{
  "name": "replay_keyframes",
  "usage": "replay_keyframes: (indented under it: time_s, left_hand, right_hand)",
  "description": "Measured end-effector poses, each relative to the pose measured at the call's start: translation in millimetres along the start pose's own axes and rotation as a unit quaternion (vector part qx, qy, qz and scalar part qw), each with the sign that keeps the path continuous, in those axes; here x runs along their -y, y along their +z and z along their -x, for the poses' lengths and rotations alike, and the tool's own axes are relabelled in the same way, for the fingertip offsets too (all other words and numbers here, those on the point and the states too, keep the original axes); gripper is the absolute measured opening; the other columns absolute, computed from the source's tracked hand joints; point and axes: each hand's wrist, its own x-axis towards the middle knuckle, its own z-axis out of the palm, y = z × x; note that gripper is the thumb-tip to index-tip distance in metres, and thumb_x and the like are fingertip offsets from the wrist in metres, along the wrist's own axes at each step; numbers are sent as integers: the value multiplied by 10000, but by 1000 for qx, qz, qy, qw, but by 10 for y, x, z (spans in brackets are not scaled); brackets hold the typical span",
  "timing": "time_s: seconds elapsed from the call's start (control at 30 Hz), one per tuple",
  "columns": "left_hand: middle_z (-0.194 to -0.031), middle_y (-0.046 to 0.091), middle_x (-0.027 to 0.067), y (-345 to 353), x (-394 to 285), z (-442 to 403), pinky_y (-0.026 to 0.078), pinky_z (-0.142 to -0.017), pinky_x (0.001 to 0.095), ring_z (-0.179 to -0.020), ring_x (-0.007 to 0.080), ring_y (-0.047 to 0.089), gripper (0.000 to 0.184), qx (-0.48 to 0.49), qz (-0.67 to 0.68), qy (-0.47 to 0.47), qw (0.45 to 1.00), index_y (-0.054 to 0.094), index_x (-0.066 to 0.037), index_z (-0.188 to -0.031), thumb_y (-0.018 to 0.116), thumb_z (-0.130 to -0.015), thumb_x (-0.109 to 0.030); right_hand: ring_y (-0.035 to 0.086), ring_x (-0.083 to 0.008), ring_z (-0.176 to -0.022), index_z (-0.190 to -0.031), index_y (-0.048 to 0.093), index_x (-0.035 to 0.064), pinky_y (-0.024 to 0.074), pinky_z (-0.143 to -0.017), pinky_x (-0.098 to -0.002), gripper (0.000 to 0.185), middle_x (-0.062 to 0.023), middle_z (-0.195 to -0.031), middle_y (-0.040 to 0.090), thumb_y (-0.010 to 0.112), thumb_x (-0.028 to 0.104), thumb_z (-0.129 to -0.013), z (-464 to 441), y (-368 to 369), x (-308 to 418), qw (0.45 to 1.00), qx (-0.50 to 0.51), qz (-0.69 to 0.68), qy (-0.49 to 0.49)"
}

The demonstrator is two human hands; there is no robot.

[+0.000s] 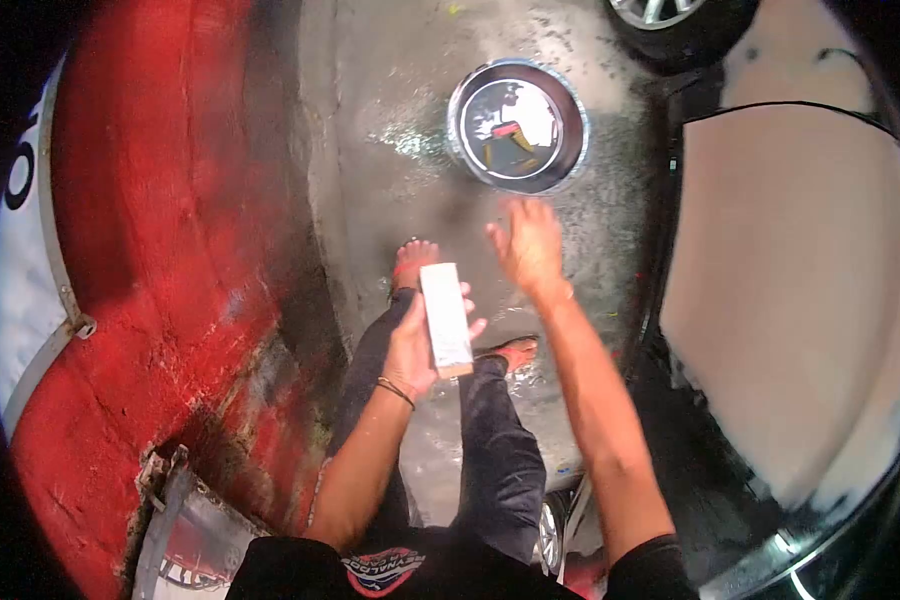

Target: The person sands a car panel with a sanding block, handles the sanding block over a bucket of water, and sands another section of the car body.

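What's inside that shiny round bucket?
Inside the bucket are a small pinkish-red thing and yellowish-brown pieces, in what looks like water. Glare hides part of the bottom, so I can't tell what lies there.

And here we have the white block (446, 312), long and boxy, its pale broad face turned up to us, a light-brown edge showing at the near end! It lies lengthwise in our left hand (413, 345), tilted slightly. Beyond it, to the right, we see the round, shiny metal basin (573, 130) upright on the wet floor (380, 100), holding dark, reflective liquid and small red and yellowish pieces (522, 138).
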Motion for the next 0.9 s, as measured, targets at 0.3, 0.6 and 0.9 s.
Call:
replay_keyframes:
  time_s: [0.3, 0.6, 0.9]
  left_hand:
    - [-1517, 708, 183, -102, -87, -391, 652, -879, 425, -1122, 272, 751, 566, 0, -32, -8, 999, 520, -77, -1676, 460, -1232, -424]
    - [-1487, 694, 149, -38, -299, -541, 623, -913, 381, -1088, 268, 722, 665, 4, -71, 14, 997, 428, 7, -1717, 507, -1211, -417]
    - [-1356, 728, 185, -164, -265, -562, 644, -931, 394, -1069, 308, 724, 619, -17, -69, 26, 997, 508, 9, -1657, 502, -1216, -425]
  right_hand:
    - [651, -350, -1427, -1487, 711, 169, 357, -1314, -618, 488, -116, -1484, 746, 689, 227, -1003, -780, 824, -877, 977, -11, 191, -92]
    - [739, -313, -1263, -1332, 797, 129, 482, -1154, -514, 383, -106, -1267, 837, 616, 118, -994, -400, 1102, -959, 985, -121, 63, -104]
    - [580, -345, -1514, -1582, 638, 102, 372, -1300, -590, 545, -110, -1633, 658, 683, 253, -1060, 1244, 1654, -1009, 996, 5, 82, -46]
